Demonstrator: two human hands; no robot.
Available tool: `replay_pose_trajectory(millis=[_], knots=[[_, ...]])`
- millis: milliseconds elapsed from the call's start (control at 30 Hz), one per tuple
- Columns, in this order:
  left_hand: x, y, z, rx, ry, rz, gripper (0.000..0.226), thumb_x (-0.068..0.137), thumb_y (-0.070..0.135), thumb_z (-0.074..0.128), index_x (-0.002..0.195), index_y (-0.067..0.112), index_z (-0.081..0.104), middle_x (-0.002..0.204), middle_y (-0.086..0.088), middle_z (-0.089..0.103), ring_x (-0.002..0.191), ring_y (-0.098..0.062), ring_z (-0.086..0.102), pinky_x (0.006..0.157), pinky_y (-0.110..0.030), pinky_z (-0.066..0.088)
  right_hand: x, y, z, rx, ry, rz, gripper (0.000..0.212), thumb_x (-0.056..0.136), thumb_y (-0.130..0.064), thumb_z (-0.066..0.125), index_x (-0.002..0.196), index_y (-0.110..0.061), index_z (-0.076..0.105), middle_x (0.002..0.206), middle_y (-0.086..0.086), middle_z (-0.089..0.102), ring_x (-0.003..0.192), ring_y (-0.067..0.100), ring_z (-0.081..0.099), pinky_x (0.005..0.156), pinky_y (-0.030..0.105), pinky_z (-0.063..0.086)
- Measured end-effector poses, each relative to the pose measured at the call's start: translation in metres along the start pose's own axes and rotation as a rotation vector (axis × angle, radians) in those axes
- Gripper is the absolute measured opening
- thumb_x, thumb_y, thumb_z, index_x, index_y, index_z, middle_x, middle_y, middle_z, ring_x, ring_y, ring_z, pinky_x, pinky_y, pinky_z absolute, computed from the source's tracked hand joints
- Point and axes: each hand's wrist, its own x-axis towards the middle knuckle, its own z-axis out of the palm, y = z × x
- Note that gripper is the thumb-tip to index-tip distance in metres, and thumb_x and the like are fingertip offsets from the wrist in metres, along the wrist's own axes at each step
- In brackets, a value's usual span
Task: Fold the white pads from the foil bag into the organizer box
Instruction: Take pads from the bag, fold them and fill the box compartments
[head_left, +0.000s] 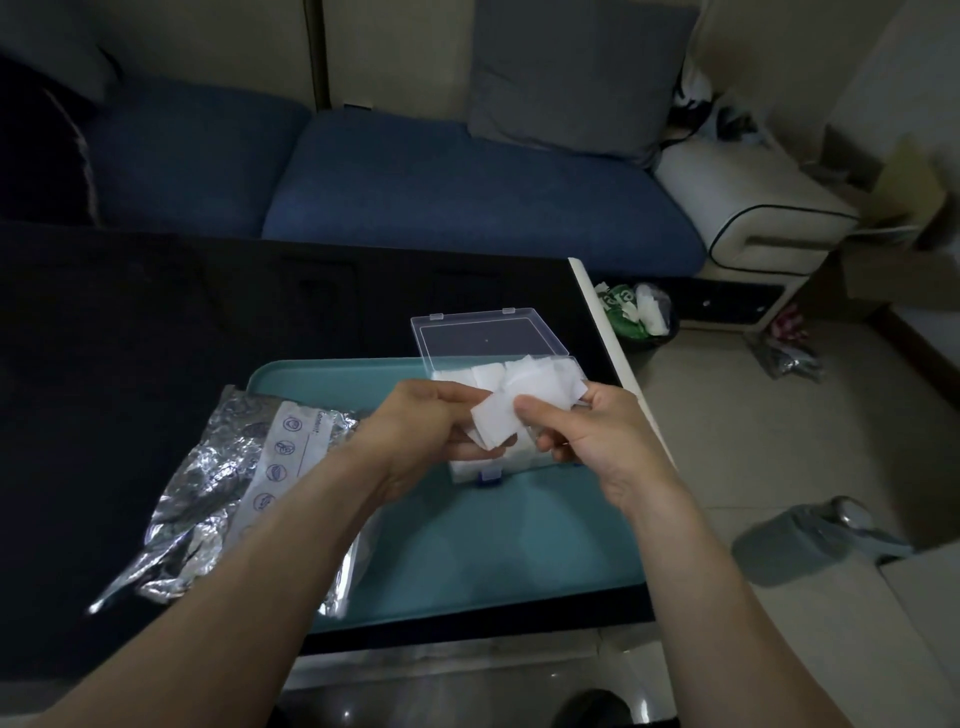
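- Hands together above a teal plastic tray (519, 545), both pinching one white square fabric pad (496, 418): left hand (421, 421) at its left edge, right hand (587, 431) at its right, thumb on top.
- Pad tilted, one corner pointing down toward the camera; long axis unclear.
- Just behind, clear plastic organizer box (498, 338), lid raised away, filled with more white pads (524, 376).
- Left of the hands, crumpled silver foil bag (208, 493), long axis running from near-left to far-right, partly over the tray's left rim.
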Motion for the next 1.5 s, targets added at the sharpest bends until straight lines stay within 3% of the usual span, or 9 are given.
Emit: replay_pose_trajectory(millis=[167, 433, 600, 800, 933, 1067, 1167, 1300, 1500], knots=[[0.0, 0.002, 0.01, -0.085, -0.009, -0.05, 0.024, 0.101, 0.007, 0.046, 0.1, -0.011, 0.063, 0.1, -0.032, 0.069, 0.085, -0.043, 0.07, 0.077, -0.045, 0.061, -0.001, 0.007, 0.005, -0.063, 0.06, -0.058, 0.013, 0.079, -0.018, 0.085, 0.084, -0.018, 0.072, 0.067, -0.001, 0.073, 0.051, 0.007, 0.062, 0.049, 0.019, 0.045], [0.01, -0.011, 0.022, 0.072, 0.181, 0.096, 0.025, 0.091, -0.013, 0.046, 0.102, -0.002, 0.066, 0.073, -0.011, 0.074, 0.066, -0.024, 0.072, 0.066, -0.035, 0.061, 0.004, 0.005, -0.019, 0.165, 0.188, -0.03, 0.01, 0.084, -0.019, 0.08, 0.082, -0.014, 0.072, 0.059, -0.001, 0.064, 0.053, 0.009, 0.055, 0.051, 0.023, 0.045], [0.013, -0.017, 0.031, 0.013, 0.239, 0.209, 0.021, 0.094, -0.002, 0.056, 0.098, 0.012, 0.071, 0.077, -0.002, 0.076, 0.072, -0.018, 0.07, 0.076, -0.037, 0.061, 0.0, 0.006, -0.016, 0.184, 0.084, 0.066, 0.047, 0.082, -0.023, 0.082, 0.118, -0.001, 0.061, 0.063, 0.002, 0.07, 0.051, 0.008, 0.063, 0.048, 0.018, 0.047], [0.014, -0.019, 0.035, 0.01, 0.252, 0.268, 0.02, 0.096, 0.0, 0.056, 0.108, 0.007, 0.07, 0.087, -0.009, 0.076, 0.074, -0.018, 0.069, 0.072, -0.03, 0.059, -0.003, 0.011, 0.005, 0.246, 0.058, -0.018, 0.011, 0.088, -0.02, 0.077, 0.09, -0.011, 0.071, 0.067, 0.002, 0.07, 0.054, 0.009, 0.062, 0.052, 0.022, 0.046], [0.008, -0.015, 0.036, -0.067, 0.199, 0.181, 0.02, 0.099, 0.006, 0.052, 0.103, 0.005, 0.071, 0.088, -0.013, 0.076, 0.084, -0.027, 0.073, 0.077, -0.034, 0.059, 0.001, 0.021, 0.012, 0.171, 0.169, -0.145, 0.031, 0.088, -0.021, 0.076, 0.074, 0.005, 0.067, 0.051, -0.002, 0.054, 0.048, 0.011, 0.044, 0.051, 0.026, 0.038], [0.001, -0.009, 0.036, -0.14, 0.124, 0.081, 0.032, 0.103, 0.025, 0.05, 0.1, -0.002, 0.066, 0.086, -0.019, 0.075, 0.084, -0.033, 0.074, 0.077, -0.036, 0.061, -0.002, 0.014, 0.011, 0.157, 0.122, -0.223, 0.009, 0.088, -0.008, 0.075, 0.094, -0.001, 0.074, 0.077, 0.002, 0.074, 0.062, 0.011, 0.069, 0.055, 0.021, 0.051], [-0.003, -0.007, 0.033, -0.12, 0.06, 0.067, 0.035, 0.103, 0.028, 0.049, 0.104, -0.004, 0.065, 0.09, -0.021, 0.074, 0.086, -0.034, 0.073, 0.073, -0.034, 0.061, -0.003, 0.01, 0.005, 0.108, 0.134, -0.222, 0.024, 0.084, -0.004, 0.078, 0.106, -0.01, 0.07, 0.093, 0.006, 0.076, 0.065, 0.006, 0.071, 0.054, 0.018, 0.051], [-0.003, -0.005, 0.03, -0.135, 0.031, 0.034, 0.038, 0.103, 0.031, 0.047, 0.107, -0.003, 0.063, 0.091, -0.02, 0.074, 0.084, -0.034, 0.074, 0.067, -0.033, 0.062, 0.001, 0.011, -0.005, 0.003, 0.151, -0.185, 0.037, 0.082, -0.007, 0.081, 0.113, -0.016, 0.063, 0.089, 0.003, 0.077, 0.058, 0.002, 0.065, 0.053, 0.017, 0.048], [0.003, -0.013, 0.028, 0.011, 0.078, 0.046, 0.023, 0.102, 0.007, 0.047, 0.108, -0.008, 0.064, 0.092, -0.02, 0.074, 0.082, -0.029, 0.075, 0.064, -0.029, 0.06, 0.001, 0.012, -0.013, -0.098, 0.111, -0.214, 0.014, 0.09, -0.018, 0.074, 0.088, -0.005, 0.068, 0.063, -0.004, 0.07, 0.05, 0.004, 0.06, 0.05, 0.017, 0.044]])
